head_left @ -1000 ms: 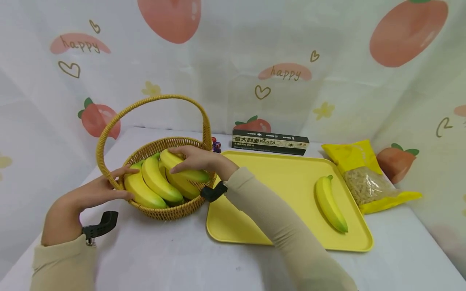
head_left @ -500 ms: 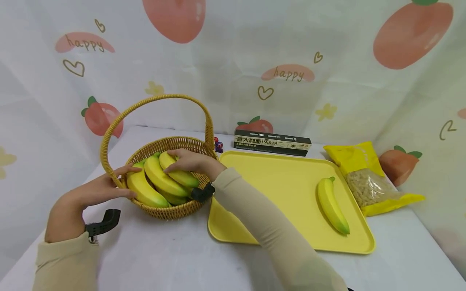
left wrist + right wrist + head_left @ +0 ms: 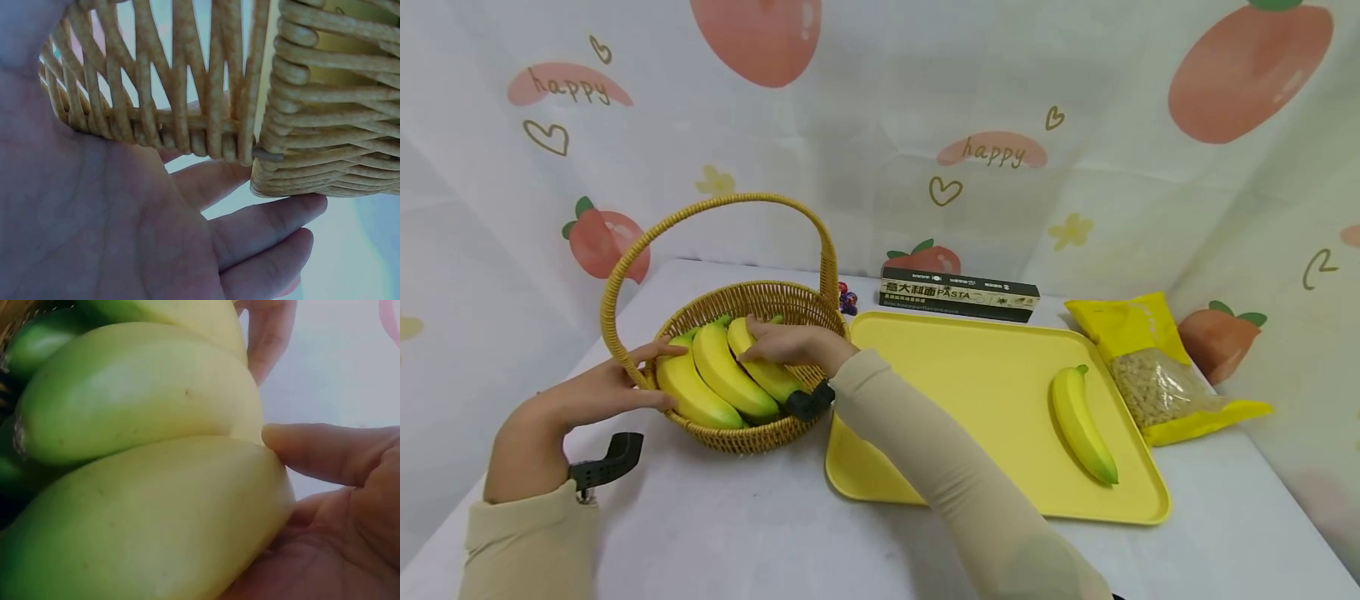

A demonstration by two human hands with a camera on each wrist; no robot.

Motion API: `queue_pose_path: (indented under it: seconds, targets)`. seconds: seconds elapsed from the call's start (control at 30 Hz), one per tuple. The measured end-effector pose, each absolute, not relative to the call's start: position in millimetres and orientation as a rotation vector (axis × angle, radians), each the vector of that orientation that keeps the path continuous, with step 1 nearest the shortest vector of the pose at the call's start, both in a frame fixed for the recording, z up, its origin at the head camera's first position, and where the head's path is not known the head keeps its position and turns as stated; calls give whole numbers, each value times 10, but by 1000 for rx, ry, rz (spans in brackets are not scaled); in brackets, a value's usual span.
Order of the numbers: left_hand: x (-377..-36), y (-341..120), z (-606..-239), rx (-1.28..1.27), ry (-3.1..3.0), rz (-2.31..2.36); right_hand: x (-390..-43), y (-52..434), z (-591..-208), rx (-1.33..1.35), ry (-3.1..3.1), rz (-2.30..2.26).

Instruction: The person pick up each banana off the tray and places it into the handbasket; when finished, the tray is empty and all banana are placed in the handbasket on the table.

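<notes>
A wicker basket [image 3: 752, 440] with a tall hoop handle stands on the left, with several green-tipped yellow bananas [image 3: 694, 392] in it. My left hand [image 3: 598, 390] holds the basket's left side at the handle's foot; the left wrist view shows fingers against the outside of the weave [image 3: 337, 125]. Inside the basket, my right hand [image 3: 793, 343] grips the rightmost banana [image 3: 781, 379], which lies alongside the others. Up close, the right thumb [image 3: 325, 447] presses on this banana [image 3: 181, 512], while the palm is at its other side. Its fingers are mostly hidden.
Right of the basket lies a yellow tray [image 3: 940, 400] with one banana [image 3: 1082, 425] near its right side. A pasta box [image 3: 958, 293] stands behind it, and a yellow bag of pasta [image 3: 1157, 375] leans at its right edge. Small wrapped sweets [image 3: 847, 300] sit behind the basket.
My right hand has shifted its banana left and lower into the basket, turning it in line with the others. The left hand has kept its hold on the basket.
</notes>
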State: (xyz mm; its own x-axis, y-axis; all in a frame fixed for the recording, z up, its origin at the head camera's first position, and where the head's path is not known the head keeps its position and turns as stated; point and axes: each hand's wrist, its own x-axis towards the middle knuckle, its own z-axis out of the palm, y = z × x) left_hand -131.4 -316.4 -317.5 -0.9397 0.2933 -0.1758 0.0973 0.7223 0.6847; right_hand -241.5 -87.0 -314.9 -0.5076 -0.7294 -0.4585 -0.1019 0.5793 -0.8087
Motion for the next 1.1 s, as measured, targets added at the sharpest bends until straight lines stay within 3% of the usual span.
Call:
queue_pose_path:
  seconds: [1.1]
  targets:
    - [-1311, -3164, -3163, 293, 2651, 1042, -2347, -959, -3094, -754, 2361, -806]
